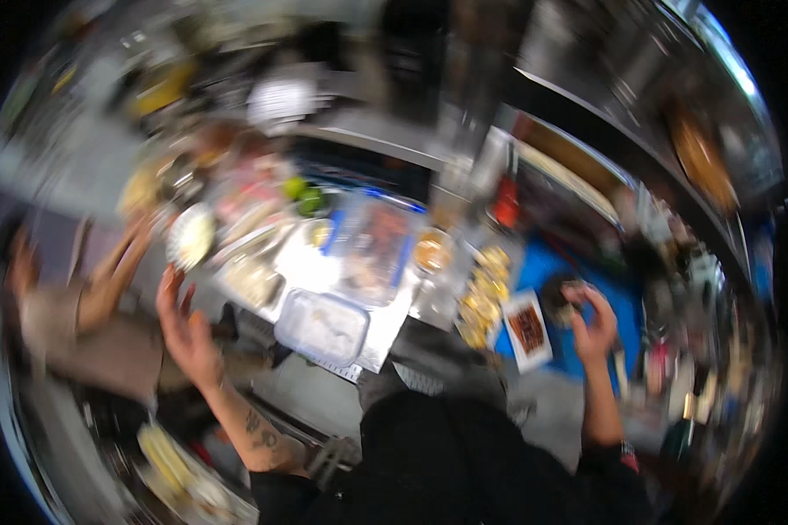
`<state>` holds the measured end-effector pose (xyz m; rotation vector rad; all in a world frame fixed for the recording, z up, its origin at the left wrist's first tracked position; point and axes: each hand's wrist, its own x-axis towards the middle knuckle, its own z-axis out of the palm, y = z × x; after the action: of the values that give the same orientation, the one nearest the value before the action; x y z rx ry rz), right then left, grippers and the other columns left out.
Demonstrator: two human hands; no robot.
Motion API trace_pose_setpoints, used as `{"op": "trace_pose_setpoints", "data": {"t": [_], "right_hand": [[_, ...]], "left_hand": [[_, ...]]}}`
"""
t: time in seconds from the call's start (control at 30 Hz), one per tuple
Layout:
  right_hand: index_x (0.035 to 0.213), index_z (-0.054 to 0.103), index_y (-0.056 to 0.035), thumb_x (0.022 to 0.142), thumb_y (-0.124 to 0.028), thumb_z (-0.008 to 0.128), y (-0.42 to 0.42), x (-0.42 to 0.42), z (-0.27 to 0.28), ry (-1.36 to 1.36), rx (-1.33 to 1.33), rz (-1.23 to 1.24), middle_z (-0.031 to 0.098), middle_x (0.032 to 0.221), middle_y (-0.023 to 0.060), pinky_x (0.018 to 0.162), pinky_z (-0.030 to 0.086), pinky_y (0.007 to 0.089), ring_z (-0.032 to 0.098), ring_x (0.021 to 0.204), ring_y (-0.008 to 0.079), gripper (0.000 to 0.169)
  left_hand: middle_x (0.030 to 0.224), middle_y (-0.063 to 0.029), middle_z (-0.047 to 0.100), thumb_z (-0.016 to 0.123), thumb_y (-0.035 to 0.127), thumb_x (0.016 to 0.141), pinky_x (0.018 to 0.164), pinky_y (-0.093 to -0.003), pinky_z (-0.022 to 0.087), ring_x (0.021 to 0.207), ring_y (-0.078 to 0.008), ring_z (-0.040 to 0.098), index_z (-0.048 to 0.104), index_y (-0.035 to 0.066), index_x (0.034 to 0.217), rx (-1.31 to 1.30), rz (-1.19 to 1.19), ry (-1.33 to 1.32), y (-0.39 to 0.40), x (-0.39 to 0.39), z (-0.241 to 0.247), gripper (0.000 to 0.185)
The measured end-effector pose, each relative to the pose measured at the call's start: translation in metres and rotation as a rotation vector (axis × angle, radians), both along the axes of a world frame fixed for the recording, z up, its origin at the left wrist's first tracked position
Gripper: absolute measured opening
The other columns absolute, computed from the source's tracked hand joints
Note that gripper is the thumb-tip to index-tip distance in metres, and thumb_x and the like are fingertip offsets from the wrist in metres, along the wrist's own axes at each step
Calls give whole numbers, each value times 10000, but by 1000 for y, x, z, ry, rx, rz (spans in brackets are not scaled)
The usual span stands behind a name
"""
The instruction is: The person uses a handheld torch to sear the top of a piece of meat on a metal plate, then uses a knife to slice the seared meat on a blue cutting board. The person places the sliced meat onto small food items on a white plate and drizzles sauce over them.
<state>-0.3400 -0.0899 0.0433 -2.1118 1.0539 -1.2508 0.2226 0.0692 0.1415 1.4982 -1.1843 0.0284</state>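
Observation:
The view is blurred. My left hand (187, 331) is raised with its fingers apart and nothing in it, just below a white fluted dish (192, 236) of pale food. At the right, my right hand (591, 321) has curled fingers over the edge of a dark round bowl or container (560, 300); whether it grips it I cannot tell. This stands on a blue cutting board (545, 259), beside a white rectangular dish (527, 331) of dark reddish-brown food. Left of that lie yellow pieces of food (484, 295). A translucent plastic tub (322, 326) sits at the front edge of the counter.
A co-worker (92, 315) stands at the left, arms reaching to the counter. A clear blue-edged container (375, 249) holds reddish food. Near it are green limes (310, 200) and a cup of orange contents (433, 251). Stacked white plates (282, 102) stand on the shelf behind.

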Motion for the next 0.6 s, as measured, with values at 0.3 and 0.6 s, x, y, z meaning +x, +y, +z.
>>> {"op": "trace_pose_setpoints", "data": {"t": [0.3, 0.6], "right_hand": [[1520, 401, -21, 1067, -362, 587, 70, 112, -2, -666, 421, -199, 653, 1271, 188, 1022, 521, 390, 651, 1164, 248, 597], [1586, 268, -45, 1018, -452, 619, 73, 104, 61, -916, 185, -67, 584, 1345, 216, 1086, 469, 460, 575, 1280, 332, 782]], "left_hand": [[1714, -232, 158, 319, 848, 940, 1166, -741, 252, 1545, -499, 204, 205, 139, 1665, 11, -1106, 1530, -73, -63, -103, 1020], [1731, -191, 117, 219, 918, 892, 1149, -806, 190, 1532, -568, 154, 201, 256, 1672, 243, -1433, 1651, -76, -127, -54, 1023]]}}
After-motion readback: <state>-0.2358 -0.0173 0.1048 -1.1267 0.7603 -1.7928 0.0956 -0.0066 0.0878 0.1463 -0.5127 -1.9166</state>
